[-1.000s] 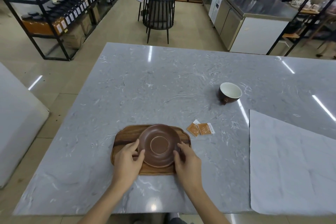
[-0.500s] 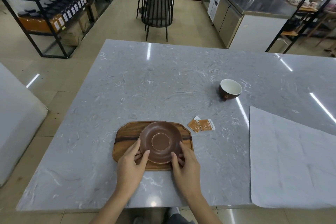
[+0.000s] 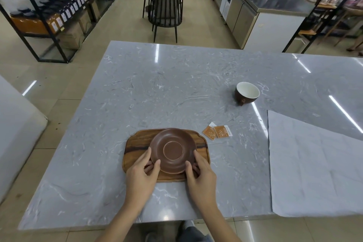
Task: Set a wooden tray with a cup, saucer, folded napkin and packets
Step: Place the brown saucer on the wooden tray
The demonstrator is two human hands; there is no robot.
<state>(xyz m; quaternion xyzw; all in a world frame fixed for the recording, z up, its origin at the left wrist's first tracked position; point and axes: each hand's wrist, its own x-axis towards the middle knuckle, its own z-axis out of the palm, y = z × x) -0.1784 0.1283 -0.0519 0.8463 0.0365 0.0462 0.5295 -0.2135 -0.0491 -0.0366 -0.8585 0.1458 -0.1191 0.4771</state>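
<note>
I see my left hand (image 3: 142,173) and right hand (image 3: 201,175) pinching the round matte-brown ceramic saucer (image 3: 172,150) by its near rim, over the dark-grained rectangular wooden tray (image 3: 133,149).

We count: 1 dark wooden tray w/ scalloped corners (image 3: 137,144); 1 round brown ceramic saucer (image 3: 172,150); 1 brown cup w/ white inside (image 3: 247,92); 2 small orange packets (image 3: 217,132); 1 pale grey cloth napkin (image 3: 318,171); 2 bare hands (image 3: 140,175).
</note>
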